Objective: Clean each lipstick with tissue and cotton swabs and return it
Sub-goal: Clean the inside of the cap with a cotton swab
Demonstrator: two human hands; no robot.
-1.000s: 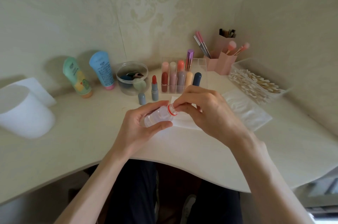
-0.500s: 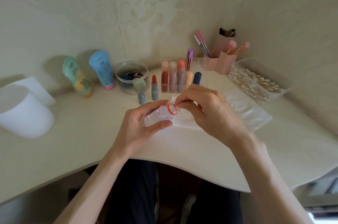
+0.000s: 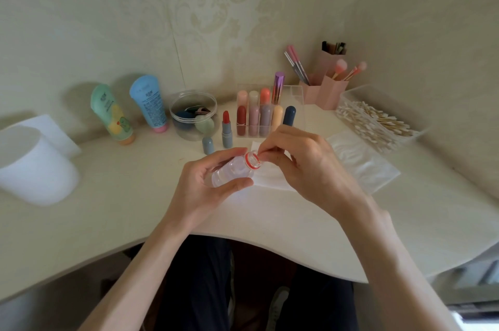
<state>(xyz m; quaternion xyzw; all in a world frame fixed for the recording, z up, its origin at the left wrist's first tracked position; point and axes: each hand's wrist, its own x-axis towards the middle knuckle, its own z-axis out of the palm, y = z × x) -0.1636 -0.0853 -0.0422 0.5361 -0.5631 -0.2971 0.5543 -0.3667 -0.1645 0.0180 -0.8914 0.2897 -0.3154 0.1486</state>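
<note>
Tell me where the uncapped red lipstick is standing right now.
The uncapped red lipstick stands upright on the desk, left of the clear lipstick organizer and right of the round clear tub, with its grey-blue cap just front-left.

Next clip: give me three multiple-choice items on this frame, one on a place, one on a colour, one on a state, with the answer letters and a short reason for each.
1. Where does the uncapped red lipstick stand?
A. in the clear organizer
B. on the desk, left of the clear organizer
C. in the cotton swab box

2. What colour is the ring at the neck of the small clear bottle?
A. blue
B. green
C. red

3. How is the bottle held?
A. upright on the desk
B. tilted in the left hand, right hand at its mouth
C. capped, lying on the tissue

Answers: 1 B, it stands outside the organizer beside its grey cap. 2 C, the neck band is red. 3 B, the left hand grips the body while the right fingertips meet the open mouth.
</note>
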